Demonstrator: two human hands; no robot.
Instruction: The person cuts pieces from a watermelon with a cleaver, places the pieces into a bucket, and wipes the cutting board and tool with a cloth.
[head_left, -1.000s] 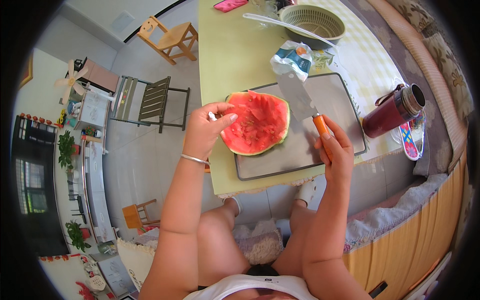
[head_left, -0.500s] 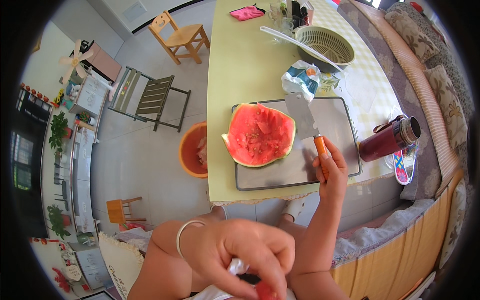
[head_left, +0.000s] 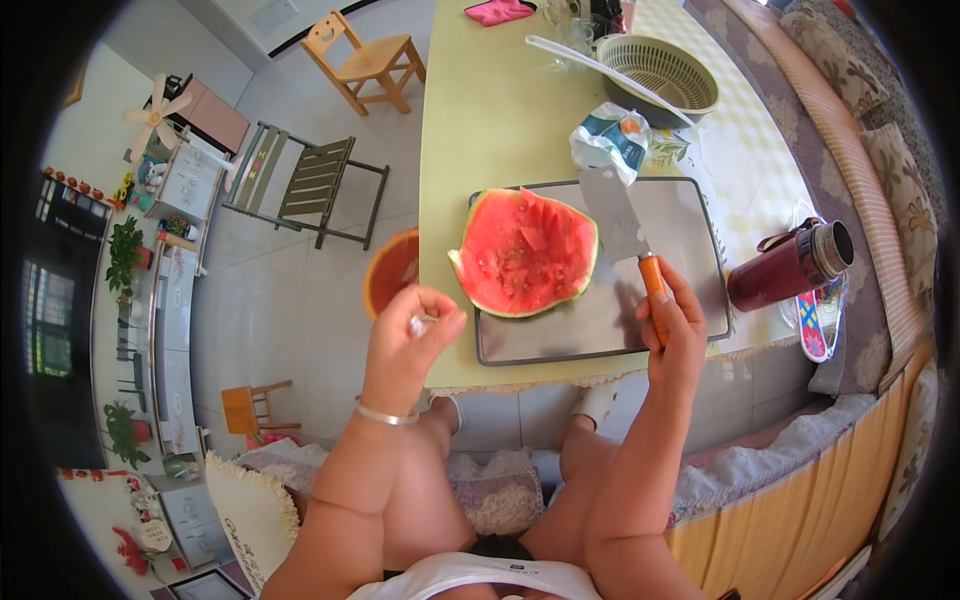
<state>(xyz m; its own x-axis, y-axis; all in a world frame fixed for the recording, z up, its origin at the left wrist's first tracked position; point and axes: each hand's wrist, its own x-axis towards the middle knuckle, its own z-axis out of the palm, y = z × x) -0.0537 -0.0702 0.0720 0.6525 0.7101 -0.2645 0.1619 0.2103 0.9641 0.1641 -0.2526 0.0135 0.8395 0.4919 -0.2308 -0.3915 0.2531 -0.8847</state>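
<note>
In my right hand is a kitchen knife, gripped by its orange handle, its wide blade over the metal cutting board. A hollowed piece of watermelon, ragged red flesh upward, lies on the board's left part. My left hand, a bangle on its wrist, is raised by the table's near left edge, in front of the orange bucket. Its fingers are closed on a crumpled white tissue. Whether anything else is inside that hand is hidden.
Right of the board, a dark red thermos leans on its side. Behind stand a tissue pack, a strainer basket and a white long-handled utensil. Left of the table are a folding chair and a wooden chair.
My left hand has moved away from me, out to the table's left edge beside the bucket. The red piece at its fingers no longer shows. My right hand keeps hold of the knife.
</note>
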